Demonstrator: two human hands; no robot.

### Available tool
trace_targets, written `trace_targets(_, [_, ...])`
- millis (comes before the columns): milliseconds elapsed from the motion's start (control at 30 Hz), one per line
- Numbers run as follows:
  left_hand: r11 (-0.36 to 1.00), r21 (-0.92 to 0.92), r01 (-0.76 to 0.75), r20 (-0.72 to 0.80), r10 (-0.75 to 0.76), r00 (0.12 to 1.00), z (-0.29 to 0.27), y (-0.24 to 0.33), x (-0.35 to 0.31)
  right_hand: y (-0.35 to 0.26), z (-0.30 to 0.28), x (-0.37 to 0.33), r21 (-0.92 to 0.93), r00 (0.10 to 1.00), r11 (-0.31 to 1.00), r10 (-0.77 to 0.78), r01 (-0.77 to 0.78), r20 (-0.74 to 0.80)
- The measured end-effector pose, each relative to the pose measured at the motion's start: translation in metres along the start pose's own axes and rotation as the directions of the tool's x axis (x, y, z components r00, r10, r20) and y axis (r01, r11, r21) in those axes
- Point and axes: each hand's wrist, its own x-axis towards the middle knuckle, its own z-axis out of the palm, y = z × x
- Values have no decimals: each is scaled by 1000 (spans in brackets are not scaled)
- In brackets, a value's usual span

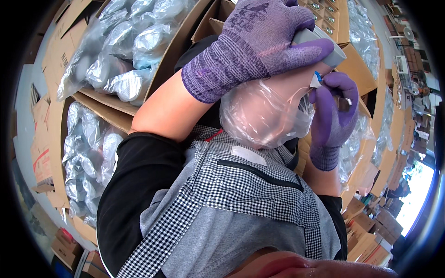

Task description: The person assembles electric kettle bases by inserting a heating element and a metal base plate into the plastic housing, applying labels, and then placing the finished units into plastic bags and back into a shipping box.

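A pink container (296,88) with a pale grey rim (337,55) is tilted in front of my chest. Clear plastic film (252,113) wraps its lower part. My left hand (259,39), in a purple knit glove, is closed around the container near the rim, with the thumb lying along it. Beside the rim, my right hand (334,111), gloved the same way, has curled fingers pinching a small blue-and-white piece (317,79) against the container's side. A small pale bit (347,101) shows at its other fingers.
At the left, two open cartons (160,58) hold several plastic-wrapped items (125,51). A divided box (331,18) with round silvery tops stands at the upper right. More bagged items (364,32) and stacked cartons (371,231) line the right side.
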Motion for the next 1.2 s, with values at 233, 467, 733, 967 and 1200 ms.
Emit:
trace_targets(233, [1000,-11,22,29,-22,999,0,1,0,-8,9,3,-462,982,868,-174,185,65])
trace_targets(467, [999,-31,-9,18,10,1000,3,-6,0,-10,-31,26,38,951,966,245,-257,186])
trace_targets(733, [994,-113,0,9,1,1000,6,-8,1,119,-113,62,-484,999,874,-20,39,44])
trace_targets(967, [983,-36,181,129,-175,976,21,-16,6,309,-173,50,-766,617,-26,611,643,497])
trace_targets(1200, [972,-21,236,126,-232,965,29,-18,14,323,-168,76,-827,329,-85,936,555,125])
